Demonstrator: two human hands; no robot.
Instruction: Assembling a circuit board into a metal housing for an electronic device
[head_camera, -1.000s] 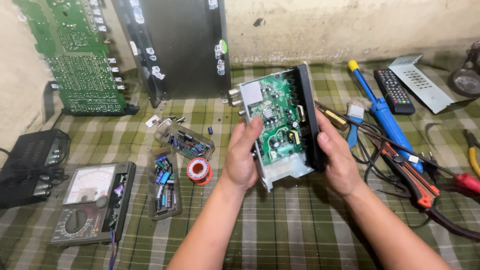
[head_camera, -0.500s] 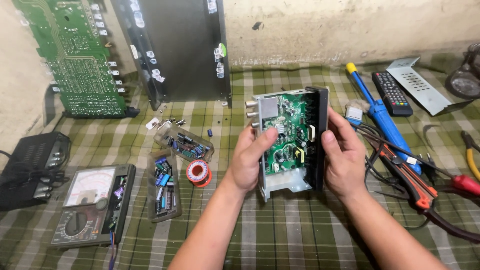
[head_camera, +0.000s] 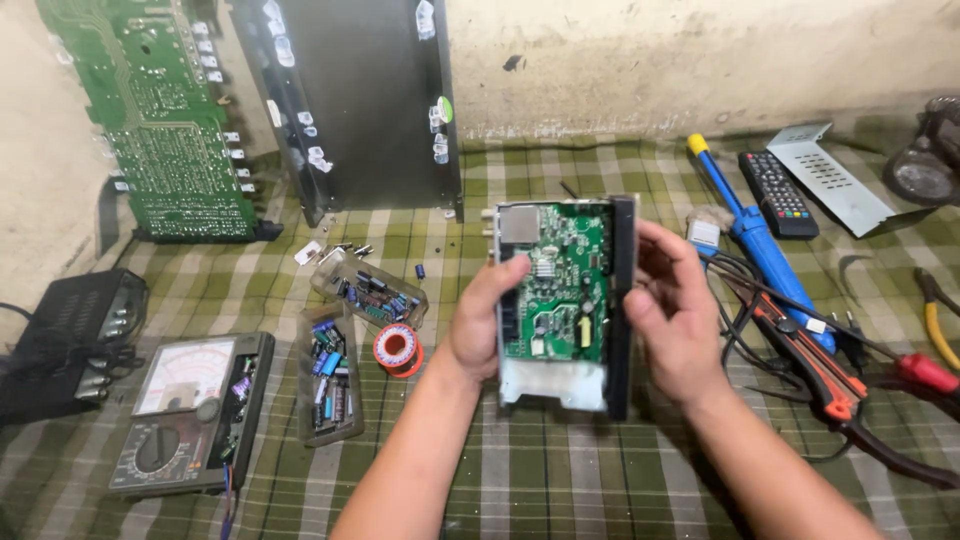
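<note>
I hold a small opened set-top box (head_camera: 560, 300) upright above a green checked cloth. Its green circuit board faces me, with a silver tuner can at the top left and a black front panel along the right side. My left hand (head_camera: 480, 325) grips the left edge, thumb resting on the board. My right hand (head_camera: 675, 315) clasps the black right side, fingers curled over it.
A large green circuit board (head_camera: 165, 120) and a black panel (head_camera: 350, 100) lean on the wall. An analog multimeter (head_camera: 190, 410), two trays of capacitors (head_camera: 330, 385), a solder spool (head_camera: 398, 350), a blue soldering iron (head_camera: 750, 240), a remote (head_camera: 778, 193), pliers (head_camera: 830, 370) and cables lie around.
The box has turned from tilted to nearly upright and shifted slightly right. Both hands stayed on its sides throughout.
</note>
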